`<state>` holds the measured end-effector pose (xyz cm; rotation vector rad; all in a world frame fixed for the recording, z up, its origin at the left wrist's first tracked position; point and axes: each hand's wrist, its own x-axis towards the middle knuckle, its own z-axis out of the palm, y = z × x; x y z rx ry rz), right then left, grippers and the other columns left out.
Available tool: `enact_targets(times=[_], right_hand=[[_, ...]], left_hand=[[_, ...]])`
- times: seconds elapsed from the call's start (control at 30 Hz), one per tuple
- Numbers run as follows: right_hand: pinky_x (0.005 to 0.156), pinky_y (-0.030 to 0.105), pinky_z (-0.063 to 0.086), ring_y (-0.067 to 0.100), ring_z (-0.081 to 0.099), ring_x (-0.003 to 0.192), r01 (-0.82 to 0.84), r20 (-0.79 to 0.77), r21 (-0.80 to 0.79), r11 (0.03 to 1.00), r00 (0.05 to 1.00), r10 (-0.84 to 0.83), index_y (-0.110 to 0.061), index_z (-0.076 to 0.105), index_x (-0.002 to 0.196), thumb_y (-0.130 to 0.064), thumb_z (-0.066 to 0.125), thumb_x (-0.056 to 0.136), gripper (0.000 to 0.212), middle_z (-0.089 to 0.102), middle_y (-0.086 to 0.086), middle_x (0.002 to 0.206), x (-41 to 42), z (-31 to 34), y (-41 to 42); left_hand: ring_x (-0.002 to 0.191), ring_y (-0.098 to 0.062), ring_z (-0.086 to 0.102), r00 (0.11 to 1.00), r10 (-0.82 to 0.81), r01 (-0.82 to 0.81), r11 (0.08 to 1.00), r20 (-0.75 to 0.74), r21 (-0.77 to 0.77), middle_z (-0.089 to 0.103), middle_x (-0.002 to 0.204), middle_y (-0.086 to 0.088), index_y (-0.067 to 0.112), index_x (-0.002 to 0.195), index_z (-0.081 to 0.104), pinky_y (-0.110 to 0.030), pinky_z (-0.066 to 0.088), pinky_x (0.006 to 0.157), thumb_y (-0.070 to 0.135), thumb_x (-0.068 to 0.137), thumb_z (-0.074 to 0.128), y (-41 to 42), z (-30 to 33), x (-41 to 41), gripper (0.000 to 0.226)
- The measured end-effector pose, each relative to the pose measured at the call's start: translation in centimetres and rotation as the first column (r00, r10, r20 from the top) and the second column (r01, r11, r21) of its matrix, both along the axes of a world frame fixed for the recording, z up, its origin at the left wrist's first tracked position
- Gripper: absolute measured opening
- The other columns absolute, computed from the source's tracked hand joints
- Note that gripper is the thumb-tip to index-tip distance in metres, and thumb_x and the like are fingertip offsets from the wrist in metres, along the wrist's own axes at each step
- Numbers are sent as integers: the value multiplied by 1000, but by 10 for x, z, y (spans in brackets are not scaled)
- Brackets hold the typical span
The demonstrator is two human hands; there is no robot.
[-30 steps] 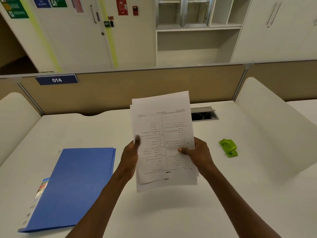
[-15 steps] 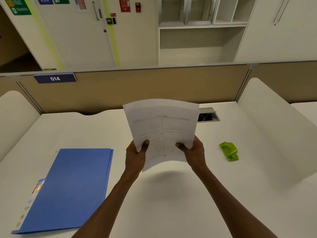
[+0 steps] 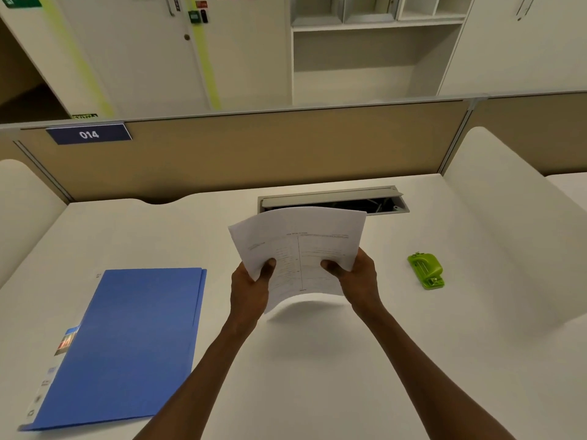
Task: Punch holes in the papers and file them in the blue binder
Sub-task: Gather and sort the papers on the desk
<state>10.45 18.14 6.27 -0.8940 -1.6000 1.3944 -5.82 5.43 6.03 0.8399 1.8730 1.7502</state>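
A thin stack of printed white papers (image 3: pixel 305 246) is held above the middle of the white desk (image 3: pixel 317 360), bowed so its lower edge curves upward. My left hand (image 3: pixel 251 287) grips the stack's lower left corner, thumb on top. My right hand (image 3: pixel 359 277) grips the lower right side the same way. The blue binder (image 3: pixel 127 341) lies closed and flat on the desk to the left of my hands. A small green hole punch (image 3: pixel 426 270) sits on the desk to the right, apart from the papers.
An open cable tray (image 3: pixel 333 201) is set into the desk just behind the papers. A tan partition (image 3: pixel 254 147) with a "014" sign (image 3: pixel 89 134) closes the far edge. White curved side dividers (image 3: pixel 508 223) flank the desk.
The papers have tipped from nearly upright toward flat and bowed, and my hands have slid to their lower corners. The binder and punch have not moved.
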Motion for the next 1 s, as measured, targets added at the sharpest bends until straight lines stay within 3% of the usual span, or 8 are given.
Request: enact_targets(times=[0.17, 0.37, 0.53, 0.7, 0.87, 1.0], right_hand=[[66, 16, 57, 6, 68, 88, 2, 49, -79, 997, 999, 2, -20, 67, 103, -8, 77, 74, 34, 72, -8, 98, 2, -14, -2], [71, 20, 58, 10, 69, 91, 4, -32, -153, 988, 999, -9, -15, 68, 106, -3, 77, 75, 35, 73, -2, 101, 2, -20, -3], [65, 14, 54, 10, 69, 91, -1, -4, -172, 985, 1000, 0, -13, 68, 104, -2, 77, 74, 33, 73, -1, 100, 4, -24, -7], [65, 13, 54, 7, 69, 88, 10, 19, -145, 989, 1000, -7, -17, 68, 102, -2, 76, 74, 33, 73, -4, 99, 7, -27, -6], [65, 15, 55, 13, 67, 90, 53, 128, -105, 993, 991, -39, -20, 65, 100, -5, 75, 74, 32, 71, -8, 96, 7, -30, -5], [72, 27, 56, 16, 65, 93, 102, 255, -115, 988, 964, -70, -15, 56, 109, -11, 77, 71, 43, 67, -2, 104, 13, -25, 2]], left_hand=[[96, -16, 64, 999, -22, 25, 997, 34, -75, 67, 106, 1, 24, 114, 58, -30, 55, 81, 22, 90, 63, -1, -15, 6, 25], [99, -17, 64, 997, -26, 29, 999, 77, -39, 67, 107, -1, 24, 115, 59, -20, 55, 77, 19, 90, 64, -1, -18, 9, 26], [98, -13, 64, 997, -39, 44, 997, 72, -71, 67, 104, 5, 32, 109, 58, -24, 54, 78, 18, 90, 63, -2, -20, 9, 24], [99, -16, 64, 997, -39, 46, 994, 64, -104, 67, 106, 1, 25, 114, 59, -32, 55, 82, 19, 91, 62, -3, -22, 10, 25], [100, -22, 63, 998, -43, 50, 989, 52, -140, 66, 108, -4, 18, 119, 57, -30, 56, 79, 18, 93, 59, 1, -21, 14, 26], [98, -22, 66, 995, -75, 85, 979, 58, -184, 66, 108, -2, 17, 120, 56, -34, 59, 76, 21, 92, 60, 3, -15, 16, 29]])
